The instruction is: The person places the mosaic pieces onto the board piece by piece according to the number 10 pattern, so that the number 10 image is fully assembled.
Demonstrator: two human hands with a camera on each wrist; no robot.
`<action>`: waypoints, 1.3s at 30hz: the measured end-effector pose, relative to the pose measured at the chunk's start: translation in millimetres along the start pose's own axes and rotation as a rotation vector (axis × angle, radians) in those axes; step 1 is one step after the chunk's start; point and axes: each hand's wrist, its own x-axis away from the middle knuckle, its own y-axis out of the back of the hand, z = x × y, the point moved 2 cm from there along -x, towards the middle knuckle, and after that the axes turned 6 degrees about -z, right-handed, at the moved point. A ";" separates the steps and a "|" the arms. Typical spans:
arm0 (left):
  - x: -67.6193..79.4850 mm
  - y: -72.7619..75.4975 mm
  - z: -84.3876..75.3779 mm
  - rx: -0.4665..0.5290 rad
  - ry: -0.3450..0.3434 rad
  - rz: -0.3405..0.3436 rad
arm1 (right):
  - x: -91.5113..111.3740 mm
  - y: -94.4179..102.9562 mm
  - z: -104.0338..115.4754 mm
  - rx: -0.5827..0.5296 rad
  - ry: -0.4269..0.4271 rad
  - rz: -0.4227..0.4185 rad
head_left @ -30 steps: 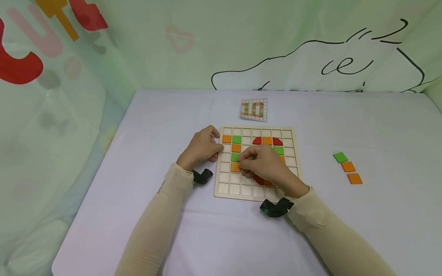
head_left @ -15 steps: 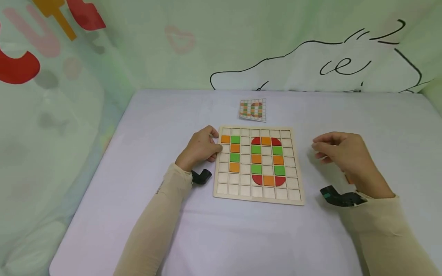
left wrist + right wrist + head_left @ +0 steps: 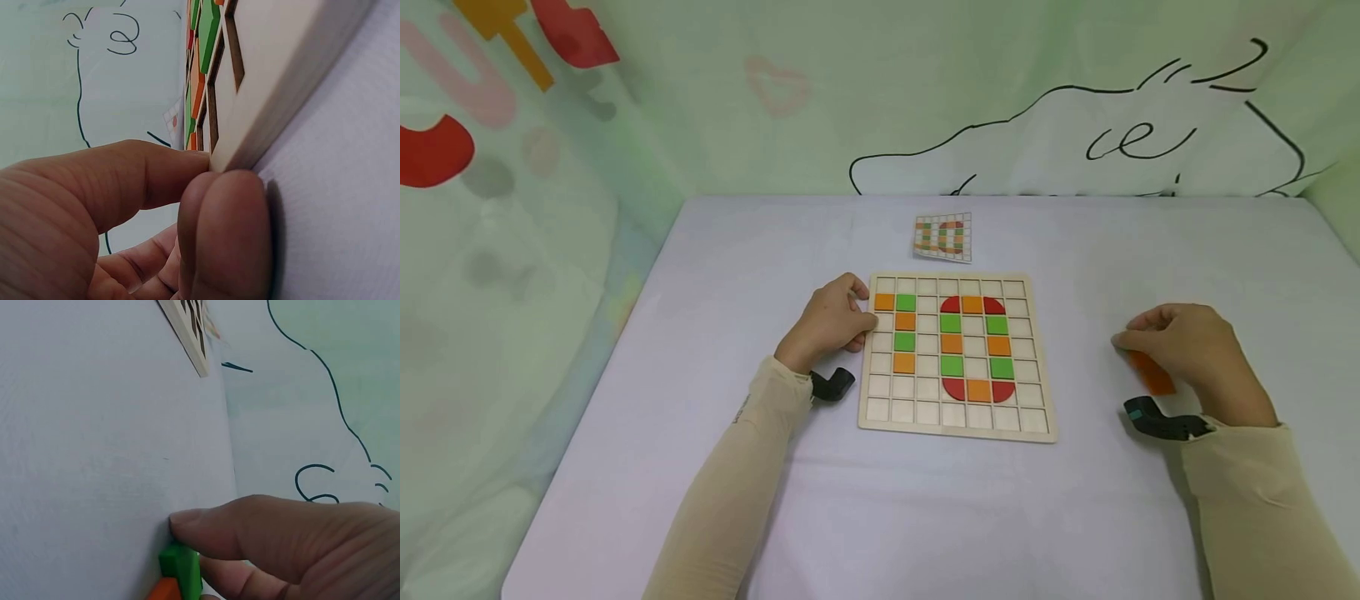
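Observation:
My left hand (image 3: pixel 826 323) holds the left edge of a wooden grid board (image 3: pixel 950 414). In the left wrist view its thumb lies on the rim and the fingertips press the side of the board (image 3: pixel 275 94). Flat green, orange and red tiles fill some of its squares, forming a rounded ring at right and a column at left. To the right of the board, my right hand (image 3: pixel 1191 350) pinches a green tile (image 3: pixel 189 569) between thumb and fingers, low over the table. An orange tile (image 3: pixel 1152 374) lies just beneath that hand; the hand hides the rest.
A small printed card (image 3: pixel 942 237) with a coloured grid pattern lies behind the board. The white table (image 3: pixel 760 250) meets a green patterned cloth (image 3: pixel 700 83) at its back edge. Each wrist carries a black camera mount (image 3: pixel 832 385).
My right hand has left the board, moved right to the loose tiles and taken hold of the green one. The left hand stays at the board's edge.

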 end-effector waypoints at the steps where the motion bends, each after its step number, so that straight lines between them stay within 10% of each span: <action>1: 0.1 0.1 -0.1 0.001 0.002 0.000 | 0.3 0.4 0.2 0.007 0.002 -0.005; 23: 1.3 0.0 -1.5 -0.010 -0.017 -0.007 | 4.4 14.9 -7.2 0.028 -0.022 0.158; 39: 1.6 1.1 -1.6 -0.010 -0.010 -0.006 | 3.9 0.3 6.8 -0.017 0.079 0.065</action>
